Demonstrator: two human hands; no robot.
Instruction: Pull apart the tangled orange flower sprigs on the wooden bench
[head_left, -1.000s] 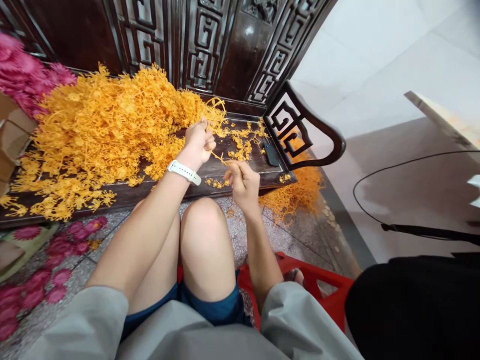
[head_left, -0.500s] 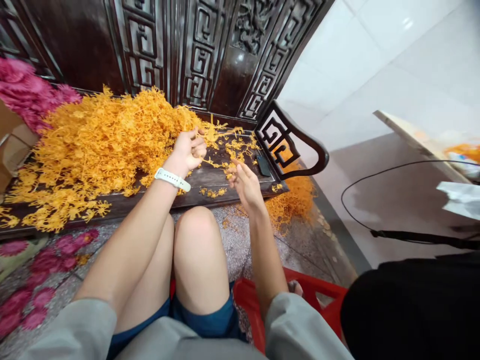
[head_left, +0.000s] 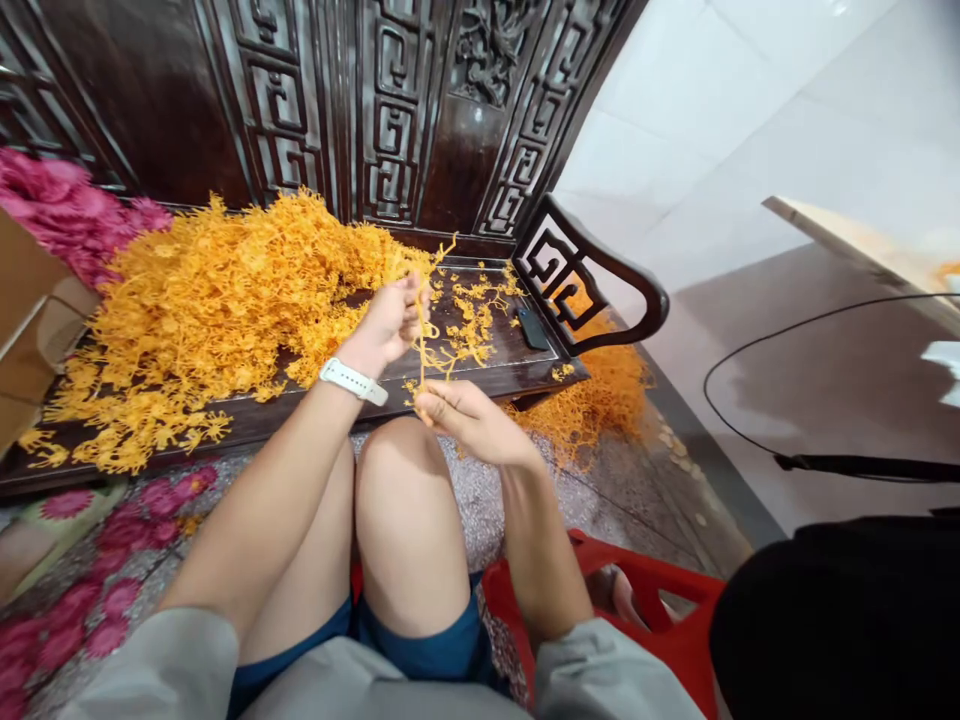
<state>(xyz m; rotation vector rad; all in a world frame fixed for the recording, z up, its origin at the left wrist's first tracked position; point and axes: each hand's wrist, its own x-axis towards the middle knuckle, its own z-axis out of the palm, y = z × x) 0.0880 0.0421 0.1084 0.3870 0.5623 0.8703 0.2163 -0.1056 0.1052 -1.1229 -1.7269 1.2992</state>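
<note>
Left hand: left hand [head_left: 386, 325], centre of the frame, just above the counter, with its fingers [head_left: 410, 318] curled closed around the upper part of a sprig. A white watch [head_left: 352, 381] sits on the wrist.

Right hand: right hand [head_left: 469, 420], just right of and below the left, above the knee [head_left: 397, 480], with its fingers [head_left: 450, 403] and thumb pinched closed on the sprig's lower end.

Sprig: a thin orange sprig [head_left: 421, 350] runs between the two hands, gripped by both (its finest tips are too blurred to make out).

Pile: a big heap of orange sprigs, the pile [head_left: 210, 320], fills the left half of the counter, touching the left hand's wrist side.

Counter: a dark carved wooden counter [head_left: 510, 372] crosses the middle of the frame, with loose orange bits [head_left: 469, 330] scattered right of the hands and a black phone [head_left: 532, 328] near the armrest [head_left: 596, 270].

Floor: more orange sprigs [head_left: 585, 415] lie at lower right of the counter, and pink flowers [head_left: 112, 560] lie at lower left.

Upper left: a pink flower bunch [head_left: 67, 200] sits beside a cardboard box [head_left: 30, 320].

Lower right: a red stool [head_left: 645, 590] stands beside a black cloth [head_left: 840, 620].
</note>
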